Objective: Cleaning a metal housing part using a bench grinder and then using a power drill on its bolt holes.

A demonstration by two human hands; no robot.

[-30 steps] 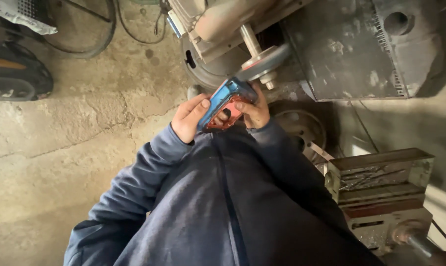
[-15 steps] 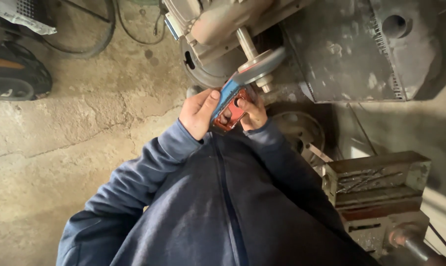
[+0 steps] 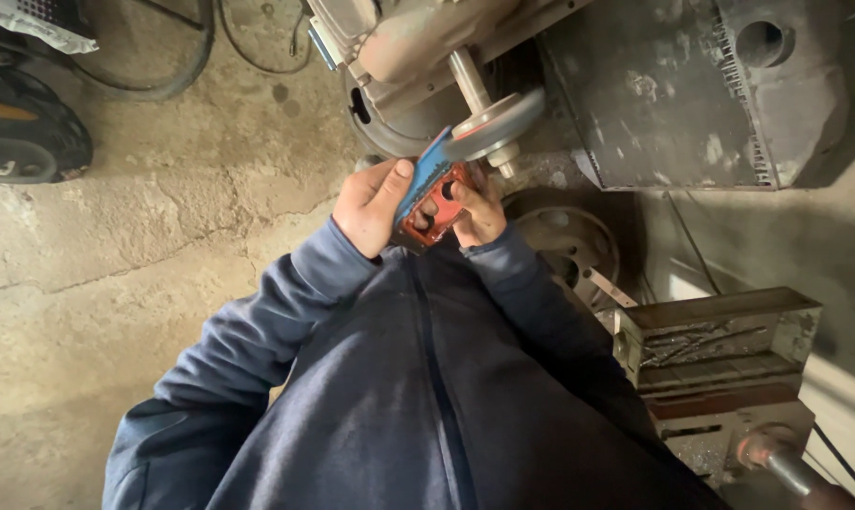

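Both my hands hold a small metal part (image 3: 429, 194), blue on its outer face and red inside with holes. My left hand (image 3: 369, 203) grips its left side, thumb along the blue face. My right hand (image 3: 479, 210) holds its right side from below. The part's upper tip touches the rim of a grey grinding wheel (image 3: 494, 125) on a shaft sticking out of a worn motor housing (image 3: 418, 42). My dark blue sleeves and jacket fill the lower middle.
A dark metal casing (image 3: 673, 94) stands at the upper right. A rusty vise (image 3: 720, 359) with a handle sits at the lower right, a round metal disc (image 3: 564, 246) beside it. Cables (image 3: 177, 66) and a dark tool (image 3: 21, 142) lie on the cracked concrete floor at left.
My hands have raised the blue and red part up to the wheel's rim; a second ago it was lower and closer to my chest.
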